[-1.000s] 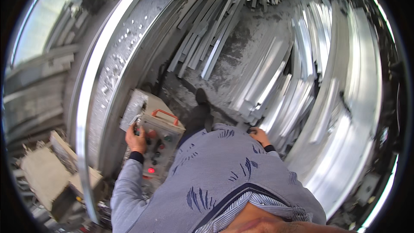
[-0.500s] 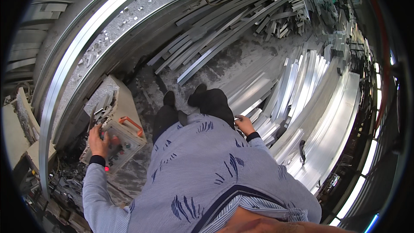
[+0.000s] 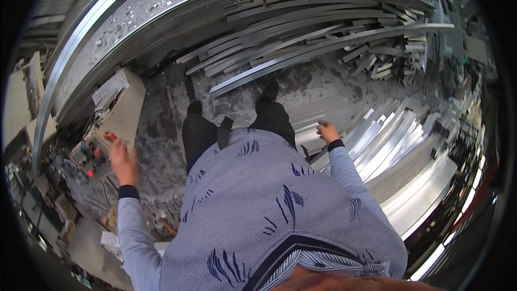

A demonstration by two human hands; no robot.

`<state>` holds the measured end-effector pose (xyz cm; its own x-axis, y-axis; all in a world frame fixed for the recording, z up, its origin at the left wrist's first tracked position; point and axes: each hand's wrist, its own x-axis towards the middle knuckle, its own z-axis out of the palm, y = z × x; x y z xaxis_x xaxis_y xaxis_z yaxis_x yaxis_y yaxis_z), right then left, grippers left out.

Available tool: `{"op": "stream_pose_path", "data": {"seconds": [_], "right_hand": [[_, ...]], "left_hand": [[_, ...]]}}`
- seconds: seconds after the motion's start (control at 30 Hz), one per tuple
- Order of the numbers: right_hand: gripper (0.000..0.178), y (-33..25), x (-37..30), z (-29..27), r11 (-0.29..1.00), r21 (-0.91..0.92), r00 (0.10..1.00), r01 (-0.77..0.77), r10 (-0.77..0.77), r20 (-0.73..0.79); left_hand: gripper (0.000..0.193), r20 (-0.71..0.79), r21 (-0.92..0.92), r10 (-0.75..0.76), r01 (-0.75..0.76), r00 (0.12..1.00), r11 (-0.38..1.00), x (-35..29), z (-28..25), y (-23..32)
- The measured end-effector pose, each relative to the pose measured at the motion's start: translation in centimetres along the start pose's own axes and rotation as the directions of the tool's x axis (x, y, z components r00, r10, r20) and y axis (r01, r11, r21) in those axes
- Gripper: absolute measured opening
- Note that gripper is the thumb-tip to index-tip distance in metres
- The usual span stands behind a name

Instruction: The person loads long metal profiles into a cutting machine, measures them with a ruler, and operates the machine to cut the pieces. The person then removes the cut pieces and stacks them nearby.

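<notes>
My left hand [image 3: 125, 163] hangs in the air just right of a control panel [image 3: 81, 153], its fingers apart and nothing in them. The panel carries several round buttons, a lit red lamp [image 3: 90, 173] and an orange handle [image 3: 110, 136], partly behind my fingertips. At my right side, my right hand [image 3: 327, 131] is held out with loosely bent fingers and no object visible in it. Below it, long silver metal profiles [image 3: 385, 137] lie in a stack, apart from the hand as far as I can tell.
Ahead, more loose metal bars [image 3: 258, 48] lie across the floor, one long bar [image 3: 328, 48] on top. A machine bed [image 3: 121, 21] strewn with small offcuts runs along the left. Short cut pieces [image 3: 388, 62] are heaped at the far right. Debris lies around the panel.
My left hand has come away from the control panel. My body and view have turned rightward, and my feet stand farther apart. My right hand has swung outward from my thigh.
</notes>
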<state>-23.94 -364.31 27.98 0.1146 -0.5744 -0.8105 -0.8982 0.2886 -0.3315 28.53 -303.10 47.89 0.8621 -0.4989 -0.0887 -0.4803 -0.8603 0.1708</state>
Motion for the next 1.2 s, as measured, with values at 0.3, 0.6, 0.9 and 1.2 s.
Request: {"op": "stream_pose_path", "data": {"seconds": [0.3,0.6,0.9,1.2], "right_hand": [[0.041,1.0,10.8,-15.4,0.995,-0.044,0.995,-0.09,0.089,-0.038],[0.034,2.5,4.7,-15.8,0.86,-0.499,0.984,0.106,-0.164,-0.074],[0.049,4.1,-3.9,-19.5,0.971,-0.179,0.981,-0.158,0.135,-0.137],[0.04,-5.8,10.1,-24.3,0.772,-0.634,0.995,0.03,-0.084,-0.055]], "left_hand": [[0.032,0.212,-0.169,-0.154,0.191,0.965,0.967,-7.0,3.9,24.3],[0.017,-0.052,-0.437,-0.006,-0.017,0.999,0.899,-0.1,15.9,22.3],[0.011,-0.069,-0.71,0.114,-0.129,0.991,0.692,14.0,25.5,28.5],[0.012,0.246,-0.667,-0.251,0.352,0.936,0.657,9.8,30.7,26.5]]}}
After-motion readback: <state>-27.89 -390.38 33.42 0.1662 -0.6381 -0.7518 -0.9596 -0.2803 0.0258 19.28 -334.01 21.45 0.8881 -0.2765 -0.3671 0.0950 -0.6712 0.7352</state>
